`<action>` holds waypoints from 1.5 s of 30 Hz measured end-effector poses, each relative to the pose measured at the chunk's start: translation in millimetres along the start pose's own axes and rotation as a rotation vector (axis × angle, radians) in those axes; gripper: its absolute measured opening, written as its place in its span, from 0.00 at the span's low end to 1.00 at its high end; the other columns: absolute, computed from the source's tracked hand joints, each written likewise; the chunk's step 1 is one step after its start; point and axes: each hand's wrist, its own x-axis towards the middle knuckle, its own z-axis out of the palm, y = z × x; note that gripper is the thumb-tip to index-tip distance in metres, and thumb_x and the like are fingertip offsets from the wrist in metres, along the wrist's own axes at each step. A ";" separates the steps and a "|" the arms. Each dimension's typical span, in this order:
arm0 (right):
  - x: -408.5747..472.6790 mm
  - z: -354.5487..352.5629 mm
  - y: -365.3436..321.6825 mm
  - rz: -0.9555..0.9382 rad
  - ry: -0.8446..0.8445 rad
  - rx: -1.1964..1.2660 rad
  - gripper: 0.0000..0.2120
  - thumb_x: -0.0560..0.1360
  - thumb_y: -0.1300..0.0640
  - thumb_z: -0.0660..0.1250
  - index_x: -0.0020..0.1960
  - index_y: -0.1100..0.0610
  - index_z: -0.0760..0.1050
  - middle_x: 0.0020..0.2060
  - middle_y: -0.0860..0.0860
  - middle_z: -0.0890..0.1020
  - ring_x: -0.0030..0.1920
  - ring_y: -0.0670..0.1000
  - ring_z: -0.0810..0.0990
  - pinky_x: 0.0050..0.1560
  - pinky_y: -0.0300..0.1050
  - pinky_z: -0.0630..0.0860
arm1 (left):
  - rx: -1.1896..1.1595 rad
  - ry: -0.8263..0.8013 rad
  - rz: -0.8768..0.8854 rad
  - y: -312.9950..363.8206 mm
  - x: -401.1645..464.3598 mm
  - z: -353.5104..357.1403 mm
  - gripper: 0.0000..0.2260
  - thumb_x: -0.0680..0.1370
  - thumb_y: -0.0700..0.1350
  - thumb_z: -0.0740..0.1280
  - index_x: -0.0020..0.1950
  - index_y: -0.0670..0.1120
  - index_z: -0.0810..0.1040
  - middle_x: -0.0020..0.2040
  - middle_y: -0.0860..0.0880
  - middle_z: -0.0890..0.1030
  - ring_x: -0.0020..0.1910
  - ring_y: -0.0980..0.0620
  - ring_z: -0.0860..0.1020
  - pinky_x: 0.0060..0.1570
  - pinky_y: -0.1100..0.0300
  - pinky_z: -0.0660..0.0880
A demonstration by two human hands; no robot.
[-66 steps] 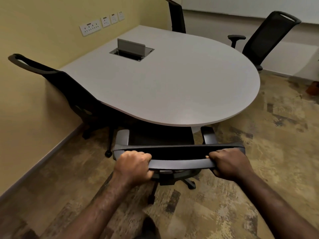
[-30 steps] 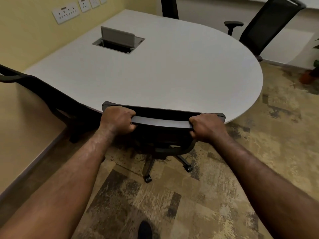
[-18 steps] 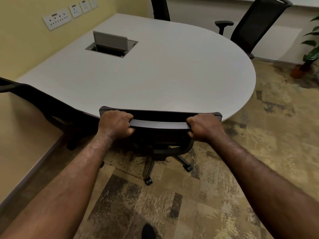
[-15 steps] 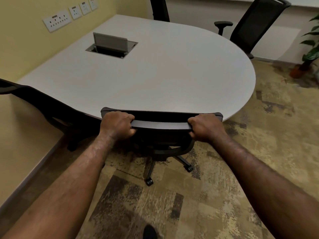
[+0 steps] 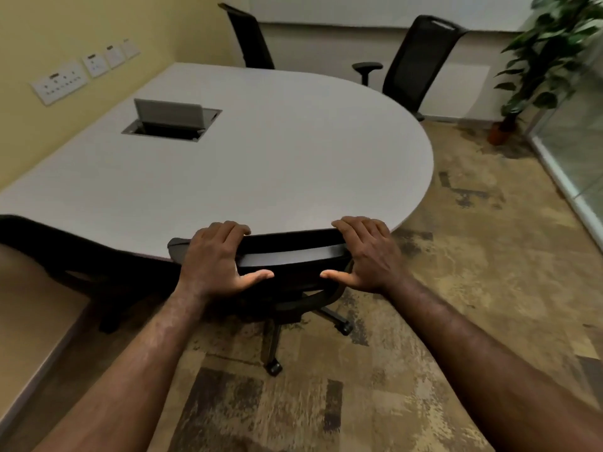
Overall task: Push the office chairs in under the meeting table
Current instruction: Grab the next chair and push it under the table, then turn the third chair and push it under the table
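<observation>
No brand or legible writing shows anywhere — the wall sockets [image 5: 60,82] are too blurred to read. You can count four black office chairs. The near chair [image 5: 290,256] sits right in front of you, its back against the rounded edge of the grey surface [image 5: 277,158], its seat under it, its castors out on the patterned carpet [image 5: 456,272]. Your left hand [image 5: 215,259] lies over the left end of its top rail, fingers draped over the far side, thumb stretched loose along the back. Your right hand [image 5: 368,252] mirrors it at the right end — neither is clenched. A second chair [image 5: 65,252] stands at the left edge, a third [image 5: 251,37] at the far side, and a fourth [image 5: 417,57] stands back from the far right curve. One cable box [image 5: 171,122] with a raised lid is set into the surface, and one potted plant [image 5: 548,50] stands in the corner.
</observation>
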 end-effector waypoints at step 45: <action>-169.5 -200.8 527.6 0.747 0.242 -0.390 0.50 0.70 0.24 0.51 0.77 0.60 0.52 0.77 0.57 0.56 0.77 0.53 0.49 0.73 0.62 0.49 | -0.229 0.143 0.486 461.6 469.2 119.9 0.42 0.74 0.71 0.54 0.78 0.45 0.51 0.79 0.46 0.53 0.78 0.49 0.47 0.75 0.45 0.50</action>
